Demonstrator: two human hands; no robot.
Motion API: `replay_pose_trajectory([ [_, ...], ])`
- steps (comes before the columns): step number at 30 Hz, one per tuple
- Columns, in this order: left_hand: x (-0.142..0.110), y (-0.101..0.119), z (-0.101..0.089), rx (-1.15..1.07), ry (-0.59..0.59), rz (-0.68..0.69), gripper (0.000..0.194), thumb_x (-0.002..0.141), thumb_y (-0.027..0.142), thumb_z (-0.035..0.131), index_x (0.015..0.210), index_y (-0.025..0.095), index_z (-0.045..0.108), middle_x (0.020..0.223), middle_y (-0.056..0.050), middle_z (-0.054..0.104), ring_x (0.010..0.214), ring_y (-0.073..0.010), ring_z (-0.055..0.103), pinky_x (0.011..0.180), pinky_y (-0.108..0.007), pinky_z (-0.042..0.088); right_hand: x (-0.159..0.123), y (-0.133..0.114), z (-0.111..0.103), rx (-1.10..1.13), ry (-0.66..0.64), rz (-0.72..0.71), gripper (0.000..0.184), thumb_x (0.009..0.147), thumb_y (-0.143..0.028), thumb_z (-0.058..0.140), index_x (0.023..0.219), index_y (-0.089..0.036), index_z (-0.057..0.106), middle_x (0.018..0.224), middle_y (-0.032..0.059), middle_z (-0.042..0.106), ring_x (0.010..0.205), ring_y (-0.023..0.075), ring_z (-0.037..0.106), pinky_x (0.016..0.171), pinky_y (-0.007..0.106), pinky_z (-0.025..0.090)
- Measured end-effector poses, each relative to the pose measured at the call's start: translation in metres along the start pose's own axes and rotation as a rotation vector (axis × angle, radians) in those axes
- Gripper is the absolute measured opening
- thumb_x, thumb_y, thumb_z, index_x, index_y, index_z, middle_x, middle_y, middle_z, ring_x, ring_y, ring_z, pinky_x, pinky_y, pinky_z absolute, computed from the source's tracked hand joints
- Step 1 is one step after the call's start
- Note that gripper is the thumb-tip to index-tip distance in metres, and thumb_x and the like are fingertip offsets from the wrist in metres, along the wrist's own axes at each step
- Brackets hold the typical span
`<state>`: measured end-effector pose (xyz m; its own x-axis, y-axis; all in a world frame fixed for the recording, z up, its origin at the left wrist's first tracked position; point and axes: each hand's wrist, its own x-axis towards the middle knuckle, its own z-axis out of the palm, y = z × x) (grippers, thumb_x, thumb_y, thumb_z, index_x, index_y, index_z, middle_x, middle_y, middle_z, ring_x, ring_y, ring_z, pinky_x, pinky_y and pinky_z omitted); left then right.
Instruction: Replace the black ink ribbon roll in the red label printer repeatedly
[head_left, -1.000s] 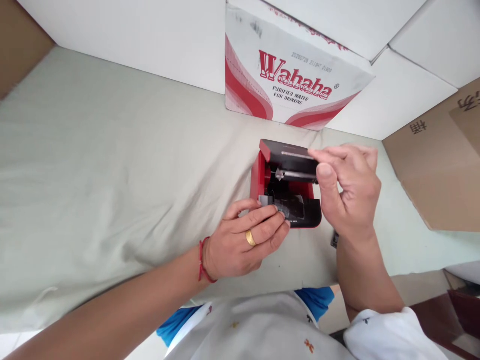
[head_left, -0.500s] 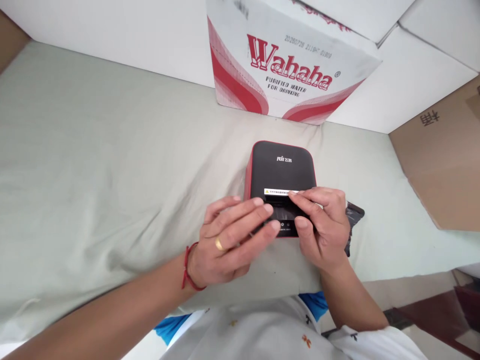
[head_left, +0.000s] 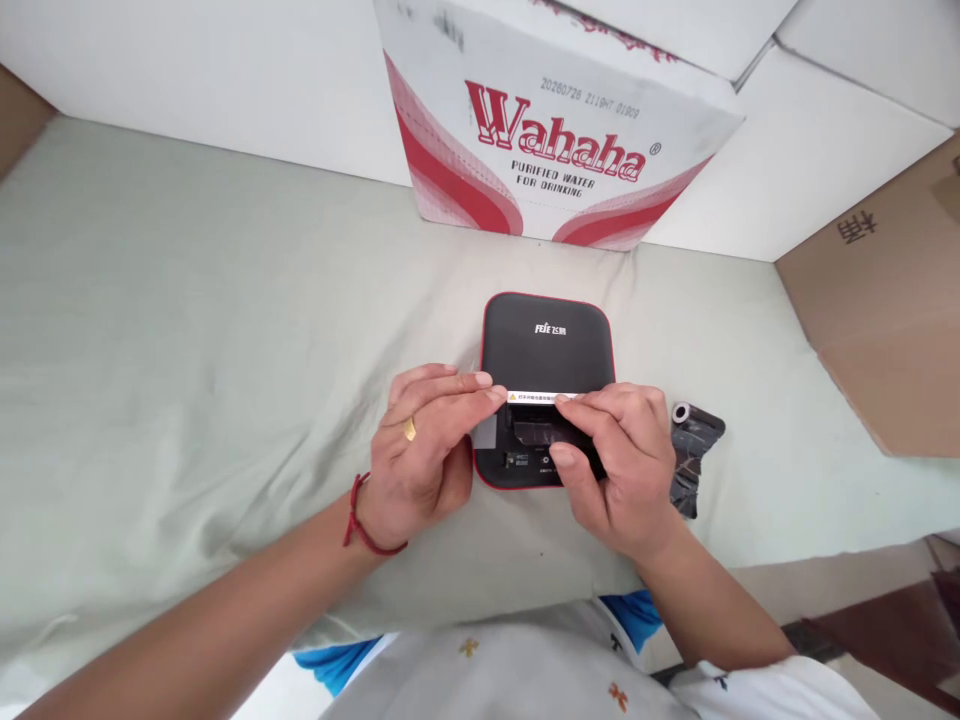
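Observation:
A small black printer (head_left: 547, 360) with a red edge and FEIE lettering lies on the cloth. Across its lid runs a white warning label strip (head_left: 531, 398), its right part under my fingers. My left hand (head_left: 427, 440), wearing a ring and red cord, rests its outstretched fingertips at the label's left end; its thumb is down by the printer's left side. My right hand (head_left: 626, 460) touches the label with its index fingertip. Its thumb stands apart, over the dark recessed front (head_left: 540, 430). Neither hand visibly grasps anything.
Right of the printer lies a roll of black film (head_left: 694, 425), partly unrolled and crumpled. A Wahaha water carton (head_left: 555, 210) stands behind, against white boxes (head_left: 225, 70). A brown cardboard box (head_left: 885, 330) is at the right. Pale green cloth (head_left: 187, 300) covers the surface.
My left hand has gone from hovering over the printer's front to touching the label's left end. My right hand keeps its fingertip on the label. The view has shifted slightly.

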<state>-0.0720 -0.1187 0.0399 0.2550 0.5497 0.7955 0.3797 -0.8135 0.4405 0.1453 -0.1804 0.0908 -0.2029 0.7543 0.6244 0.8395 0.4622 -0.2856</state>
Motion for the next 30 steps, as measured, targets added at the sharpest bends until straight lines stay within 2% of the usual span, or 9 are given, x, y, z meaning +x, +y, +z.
replay_pose_trajectory([
  [5, -0.006, -0.008, 0.007, -0.061, 0.024, 0.046, 0.041, 0.099, 0.006, 0.058, 0.133, 0.027, 0.064, 0.119, -0.006, 0.087, 0.12, -0.0238, 0.081, 0.106, -0.043, 0.065, -0.005, 0.004, 0.005, 0.055, 0.079, -0.027, 0.025, 0.109, -0.027, 0.057, 0.129, -0.021, 0.072, 0.109, 0.0104, 0.074, 0.106, 0.0273, 0.066, 0.095, 0.049, 0.059],
  [9, -0.007, -0.011, 0.007, -0.029, 0.038, 0.1, 0.021, 0.102, 0.011, 0.057, 0.114, 0.025, 0.067, 0.119, -0.008, 0.085, 0.123, -0.025, 0.08, 0.104, -0.045, 0.066, -0.013, 0.002, 0.004, 0.09, 0.132, -0.097, 0.023, 0.111, -0.026, 0.055, 0.121, -0.021, 0.074, 0.104, 0.0094, 0.07, 0.103, 0.0262, 0.066, 0.092, 0.047, 0.058],
  [13, -0.006, -0.011, 0.0, 0.07, 0.1, 0.142, 0.025, 0.1, 0.008, 0.059, 0.109, 0.025, 0.075, 0.113, -0.009, 0.082, 0.12, -0.0266, 0.076, 0.096, -0.044, 0.066, -0.016, -0.003, 0.002, 0.1, 0.136, -0.107, 0.021, 0.106, -0.021, 0.06, 0.118, -0.022, 0.076, 0.098, 0.0071, 0.071, 0.095, 0.0247, 0.066, 0.083, 0.044, 0.055],
  [16, -0.004, -0.011, -0.006, 0.115, 0.142, 0.134, 0.03, 0.1, 0.008, 0.063, 0.109, 0.031, 0.08, 0.095, -0.004, 0.074, 0.103, -0.022, 0.073, 0.083, -0.036, 0.063, -0.015, -0.006, 0.002, 0.1, 0.142, -0.091, 0.021, 0.104, -0.018, 0.061, 0.117, -0.024, 0.077, 0.096, 0.0059, 0.073, 0.092, 0.0235, 0.067, 0.081, 0.043, 0.054],
  [19, 0.001, -0.009, -0.012, 0.083, 0.117, 0.137, 0.028, 0.102, 0.007, 0.064, 0.106, 0.028, 0.082, 0.081, -0.001, 0.068, 0.082, -0.0168, 0.067, 0.074, -0.032, 0.058, -0.014, -0.006, 0.004, 0.101, 0.151, -0.083, 0.02, 0.106, -0.018, 0.059, 0.114, -0.024, 0.076, 0.095, 0.0053, 0.074, 0.09, 0.0225, 0.067, 0.079, 0.042, 0.054],
  [23, 0.008, -0.008, -0.011, -0.044, 0.02, 0.103, 0.025, 0.102, 0.003, 0.062, 0.103, 0.023, 0.077, 0.078, 0.001, 0.074, 0.072, -0.0146, 0.065, 0.075, -0.033, 0.06, -0.012, -0.006, 0.005, 0.115, 0.154, -0.089, 0.021, 0.105, -0.016, 0.059, 0.113, -0.024, 0.076, 0.092, 0.0048, 0.075, 0.088, 0.0221, 0.067, 0.078, 0.042, 0.055],
  [27, 0.01, -0.01, -0.004, -0.186, 0.057, 0.089, 0.02, 0.104, 0.006, 0.063, 0.097, 0.022, 0.073, 0.069, 0.003, 0.067, 0.058, -0.0114, 0.059, 0.071, -0.032, 0.062, -0.012, -0.005, 0.005, 0.124, 0.16, -0.092, 0.019, 0.105, -0.017, 0.058, 0.111, -0.023, 0.076, 0.091, 0.0049, 0.076, 0.088, 0.0222, 0.066, 0.078, 0.043, 0.055],
  [30, 0.009, -0.011, -0.001, -0.219, 0.045, 0.08, 0.017, 0.104, 0.008, 0.065, 0.097, 0.023, 0.072, 0.066, 0.004, 0.064, 0.058, -0.012, 0.058, 0.07, -0.032, 0.063, -0.012, -0.005, 0.005, 0.125, 0.154, -0.1, 0.018, 0.105, -0.017, 0.059, 0.111, -0.022, 0.076, 0.092, 0.005, 0.076, 0.088, 0.0221, 0.067, 0.078, 0.043, 0.056],
])
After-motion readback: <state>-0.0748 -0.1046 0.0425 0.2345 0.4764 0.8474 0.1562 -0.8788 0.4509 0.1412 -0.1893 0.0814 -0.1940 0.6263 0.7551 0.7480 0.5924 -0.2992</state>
